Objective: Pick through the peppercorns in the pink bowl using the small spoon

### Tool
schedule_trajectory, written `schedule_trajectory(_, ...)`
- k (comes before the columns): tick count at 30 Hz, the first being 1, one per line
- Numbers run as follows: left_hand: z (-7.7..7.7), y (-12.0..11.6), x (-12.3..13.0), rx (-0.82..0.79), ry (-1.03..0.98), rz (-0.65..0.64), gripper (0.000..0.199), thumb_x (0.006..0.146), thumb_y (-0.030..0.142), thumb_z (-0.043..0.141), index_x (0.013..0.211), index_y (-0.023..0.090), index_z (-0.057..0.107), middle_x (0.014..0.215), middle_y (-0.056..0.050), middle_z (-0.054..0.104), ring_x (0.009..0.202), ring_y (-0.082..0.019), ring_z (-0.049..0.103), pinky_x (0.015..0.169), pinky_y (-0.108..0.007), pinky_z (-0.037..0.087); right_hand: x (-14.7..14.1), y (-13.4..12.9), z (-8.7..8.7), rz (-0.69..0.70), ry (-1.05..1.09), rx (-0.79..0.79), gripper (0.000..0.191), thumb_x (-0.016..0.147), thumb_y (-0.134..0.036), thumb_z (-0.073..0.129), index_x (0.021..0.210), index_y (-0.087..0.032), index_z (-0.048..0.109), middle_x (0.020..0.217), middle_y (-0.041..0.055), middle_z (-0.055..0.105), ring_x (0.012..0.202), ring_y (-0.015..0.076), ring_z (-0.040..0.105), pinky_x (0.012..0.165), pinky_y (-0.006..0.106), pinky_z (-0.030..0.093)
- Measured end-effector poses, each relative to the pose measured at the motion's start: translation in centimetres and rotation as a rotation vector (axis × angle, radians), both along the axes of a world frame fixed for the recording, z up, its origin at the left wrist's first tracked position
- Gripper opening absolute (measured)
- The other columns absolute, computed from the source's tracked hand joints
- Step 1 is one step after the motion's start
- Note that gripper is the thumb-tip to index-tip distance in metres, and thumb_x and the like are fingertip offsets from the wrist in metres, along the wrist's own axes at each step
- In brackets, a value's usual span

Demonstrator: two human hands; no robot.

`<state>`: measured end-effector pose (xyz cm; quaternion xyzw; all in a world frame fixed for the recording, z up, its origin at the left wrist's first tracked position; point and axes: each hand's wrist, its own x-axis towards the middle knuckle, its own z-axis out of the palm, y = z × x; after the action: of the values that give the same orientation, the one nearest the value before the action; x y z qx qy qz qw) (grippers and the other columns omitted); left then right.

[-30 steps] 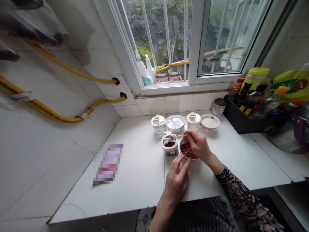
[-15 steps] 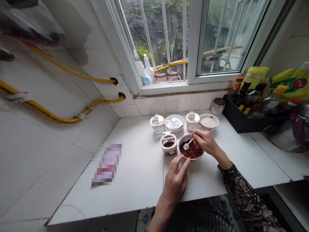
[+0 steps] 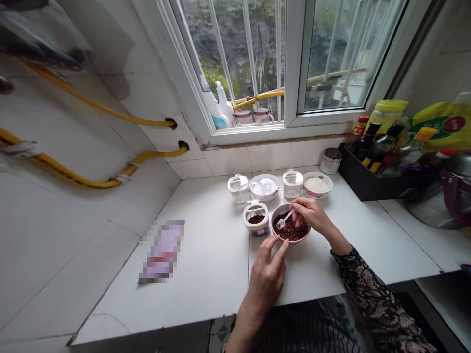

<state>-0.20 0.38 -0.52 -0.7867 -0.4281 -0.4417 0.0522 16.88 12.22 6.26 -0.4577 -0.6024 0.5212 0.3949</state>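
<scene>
My right hand (image 3: 307,213) pinches the handle of a small white plastic spoon (image 3: 281,223). The spoon's scoop is over a bowl (image 3: 273,226) of dark red-brown dried peppercorn-like grains (image 3: 294,231). My left hand (image 3: 268,267) has its fingers stretched out, with two fingertips at the near rim of that bowl. Just left of the bowl stands a clear seasoning jar (image 3: 256,219) with a white-framed lid, partly filled with the same grains. Behind are a bowl of white powder (image 3: 265,186), a bowl of pale granules (image 3: 317,185) and two more lidded jars (image 3: 239,188) (image 3: 293,183).
A black box (image 3: 382,189) of bottles stands at the right, near a metal pot (image 3: 434,206). A small jar (image 3: 331,160) is by the back wall. A blurred purple packet (image 3: 162,252) lies on the left of the white counter (image 3: 206,264). Yellow pipes (image 3: 81,179) run along the left wall.
The spoon's scoop has shifted slightly left and its tilt differs a little. My left hand stays at the bowl's rim. The whole view has shifted slightly.
</scene>
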Motion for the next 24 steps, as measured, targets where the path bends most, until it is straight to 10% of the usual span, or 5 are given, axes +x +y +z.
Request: schedule_trajectory(24,0.09,0.02,0.06,0.017,0.002,0.009,0.058,0.087,-0.006,0.043,0.139,0.019,0.051,0.127,-0.014,0.054,0.123,-0.023,0.054,0.1,-0.04,0.055,-0.07,-0.32,-0.22,-0.007,-0.199,0.23,0.018,0.091,-0.021,0.047,0.077,-0.021,0.058,0.052,-0.0038,0.06,0.04,0.0124,0.054,0.044,0.023,0.042)
